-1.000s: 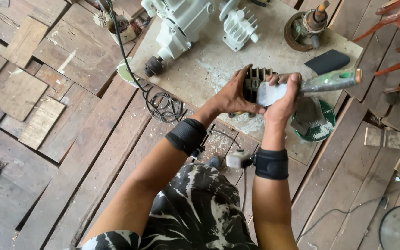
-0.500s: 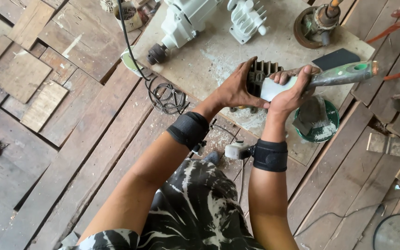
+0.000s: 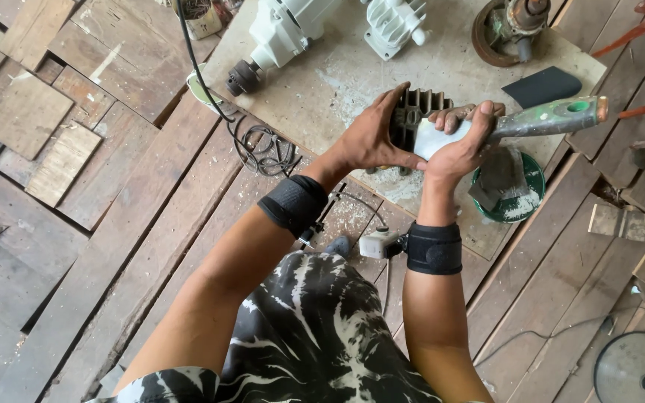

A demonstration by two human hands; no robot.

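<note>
While our left hand clasps the dark finned cylinder near the board's front edge, our right hand grips a green-handled brush, perhaps coating it; we judge brushing underway, needing steady strokes across the fins.

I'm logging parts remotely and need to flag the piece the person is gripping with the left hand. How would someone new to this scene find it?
Start at the pale dusty board lying on the plank floor. Near its front edge the left hand clasps a dark finned metal block, while the right hand presses a green-handled tool against it. Unlike the white motor housings farther back, it is dark grey with upright parallel ribs.
</note>
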